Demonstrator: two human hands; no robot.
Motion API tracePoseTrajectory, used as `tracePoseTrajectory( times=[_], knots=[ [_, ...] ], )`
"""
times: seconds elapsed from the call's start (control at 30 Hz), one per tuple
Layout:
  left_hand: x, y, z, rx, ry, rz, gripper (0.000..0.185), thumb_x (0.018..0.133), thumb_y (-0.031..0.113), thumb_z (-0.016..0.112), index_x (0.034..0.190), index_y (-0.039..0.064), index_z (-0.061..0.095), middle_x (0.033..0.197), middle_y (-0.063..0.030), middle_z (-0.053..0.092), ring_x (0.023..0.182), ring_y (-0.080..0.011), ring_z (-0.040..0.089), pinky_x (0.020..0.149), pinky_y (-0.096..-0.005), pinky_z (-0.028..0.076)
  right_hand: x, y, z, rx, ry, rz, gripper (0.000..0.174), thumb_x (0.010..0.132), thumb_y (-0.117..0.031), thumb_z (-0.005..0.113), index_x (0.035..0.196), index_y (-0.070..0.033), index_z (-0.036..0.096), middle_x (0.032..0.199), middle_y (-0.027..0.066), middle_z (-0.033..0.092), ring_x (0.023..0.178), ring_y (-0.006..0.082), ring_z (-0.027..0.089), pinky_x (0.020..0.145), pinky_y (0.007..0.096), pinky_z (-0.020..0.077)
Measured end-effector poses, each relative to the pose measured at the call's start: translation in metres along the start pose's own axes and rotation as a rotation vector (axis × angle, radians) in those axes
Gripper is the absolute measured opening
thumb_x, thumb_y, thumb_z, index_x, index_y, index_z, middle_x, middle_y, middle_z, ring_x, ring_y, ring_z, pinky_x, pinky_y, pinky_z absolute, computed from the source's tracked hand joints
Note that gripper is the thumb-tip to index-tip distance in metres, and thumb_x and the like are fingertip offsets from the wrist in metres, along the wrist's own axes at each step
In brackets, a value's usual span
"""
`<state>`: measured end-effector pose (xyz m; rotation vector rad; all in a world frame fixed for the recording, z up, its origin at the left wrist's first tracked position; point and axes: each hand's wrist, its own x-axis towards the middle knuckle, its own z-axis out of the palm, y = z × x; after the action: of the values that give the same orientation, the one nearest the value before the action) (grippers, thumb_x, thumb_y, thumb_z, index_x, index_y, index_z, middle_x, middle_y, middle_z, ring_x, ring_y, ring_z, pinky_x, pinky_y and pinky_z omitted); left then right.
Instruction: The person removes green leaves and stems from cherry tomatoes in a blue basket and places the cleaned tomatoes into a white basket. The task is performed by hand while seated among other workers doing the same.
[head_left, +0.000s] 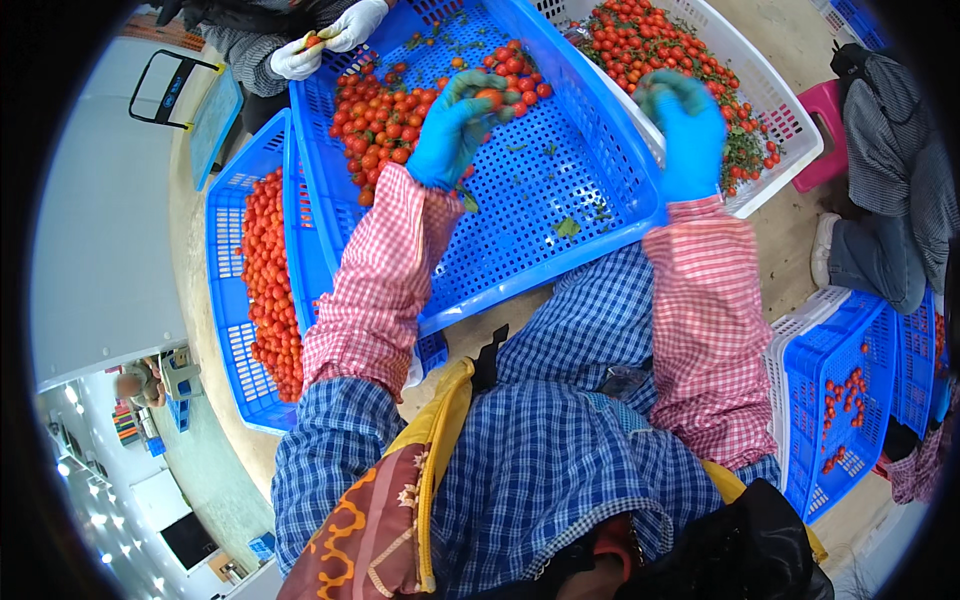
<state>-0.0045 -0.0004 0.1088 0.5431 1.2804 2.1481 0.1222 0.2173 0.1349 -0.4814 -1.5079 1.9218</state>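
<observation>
My left hand (457, 127), in a stained blue glove, holds a cherry tomato (490, 97) at its fingertips over a blue perforated plastic crate (517, 240). Beneath and beside it lies a heap of loose red and orange cherry tomatoes (382, 120). My right hand (682, 124), gloved alike, hovers near the edge between that crate and a white plastic crate (757, 60). Its fingers are curled and blurred, so whether anything is between them cannot be seen. Cherry tomatoes with green stems (652, 41) fill much of the white crate.
A co-worker's white-gloved hands (322, 45) hold a tomato at the blue crate's far end. Left stands another blue crate (232, 262) of tomatoes (270, 300). At right are a pink stool (821, 127), a seated person (885, 142) and stacked crates (814, 397). A platform trolley (214, 127) stands far left.
</observation>
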Motion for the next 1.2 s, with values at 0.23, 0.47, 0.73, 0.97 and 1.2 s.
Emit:
tracePoseTrajectory(
  times=[0.23,0.47,0.73,0.97,1.2],
  knots=[
    [0.010,-0.068,-0.084,1.727,0.138,-0.194,0.029,0.076,0.016,0.060,0.105,0.009,0.058,0.093,-0.0083,0.062,0.084,-0.0170,0.059,0.075,-0.0308,0.048,0.028,-0.002,-0.039,-0.127,0.178,-0.155,0.058,0.079,-0.016,0.064,0.129,-0.002,0.039,0.128,0.0184,0.042,0.119,0.0264,0.040,0.097,0.0353,0.0367],
    [0.014,-0.063,-0.064,0.828,-0.024,-0.225,0.040,0.083,0.018,0.059,0.121,0.007,0.051,0.107,-0.0037,0.060,0.074,-0.0098,0.056,0.065,-0.0267,0.046,0.010,-0.009,-0.008,-0.277,-0.133,-0.163,0.031,0.078,-0.007,0.057,0.109,-0.006,0.060,0.096,0.0072,0.063,0.084,0.0135,0.058,0.076,0.0261,0.0468],
    [-0.008,-0.020,0.025,0.485,-0.204,-0.191,0.026,0.082,0.014,0.061,0.105,0.007,0.051,0.075,0.0038,0.051,0.051,-0.0003,0.035,0.044,-0.0146,0.026,-0.028,0.007,0.023,-0.529,-0.497,-0.117,0.026,0.076,-0.012,0.064,0.100,-0.005,0.063,0.081,0.0041,0.062,0.071,0.0115,0.056,0.067,0.0252,0.0471],
    [-0.019,-0.024,0.059,0.065,-0.034,-0.300,0.026,0.086,0.022,0.057,0.106,0.006,0.051,0.078,0.0008,0.051,0.055,-0.0046,0.039,0.043,-0.0164,0.028,-0.032,0.007,0.032,-0.468,-0.330,-0.139,0.011,0.077,-0.005,0.061,0.087,0.000,0.063,0.076,0.0066,0.062,0.066,0.0110,0.058,0.064,0.0235,0.0473],
    [-0.005,-0.019,0.038,-0.075,-0.057,-0.206,0.033,0.090,0.028,0.049,0.113,0.004,0.047,0.092,-0.0044,0.053,0.057,-0.0044,0.040,0.041,-0.0151,0.030,-0.030,0.002,0.033,-0.198,-0.303,-0.041,0.013,0.079,-0.003,0.058,0.092,0.000,0.062,0.070,0.0036,0.058,0.062,0.0086,0.054,0.059,0.0222,0.0459]
  ],
)
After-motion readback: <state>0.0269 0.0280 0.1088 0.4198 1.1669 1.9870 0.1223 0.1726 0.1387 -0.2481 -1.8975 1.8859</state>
